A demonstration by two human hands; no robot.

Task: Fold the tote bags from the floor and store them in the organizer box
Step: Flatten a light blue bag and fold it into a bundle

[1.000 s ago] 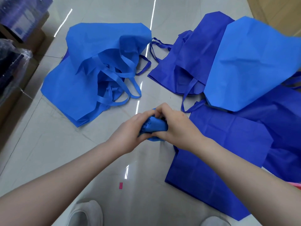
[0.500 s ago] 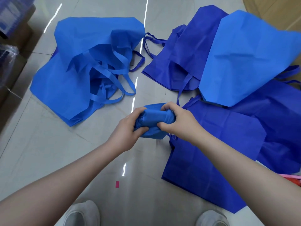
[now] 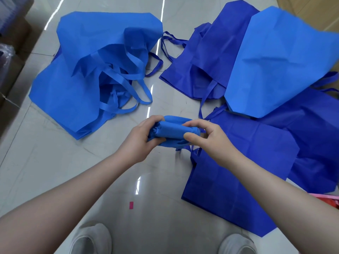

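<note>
A light blue tote bag folded into a small tight bundle (image 3: pixel 172 132) is held above the floor at the centre of the view. My left hand (image 3: pixel 141 138) grips its left end with the fingers curled round it. My right hand (image 3: pixel 207 138) pinches its right end between thumb and fingers. Light blue tote bags (image 3: pixel 88 76) lie crumpled in a pile at the left with their straps tangled. Dark blue tote bags (image 3: pixel 234 173) lie flat at the right, and one light blue bag (image 3: pixel 278 61) rests over them. No organizer box is in view.
The floor (image 3: pixel 55 171) is pale glossy tile. Cardboard boxes (image 3: pixel 12 43) line the left edge, and another carton (image 3: pixel 311 8) shows at the top right. My two shoes (image 3: pixel 91 239) are at the bottom. A pink and red item (image 3: pixel 330 198) peeks in at the right edge.
My hands have drawn slightly apart along the bundle, so more of the folded bag shows between them. The view has shifted a little.
</note>
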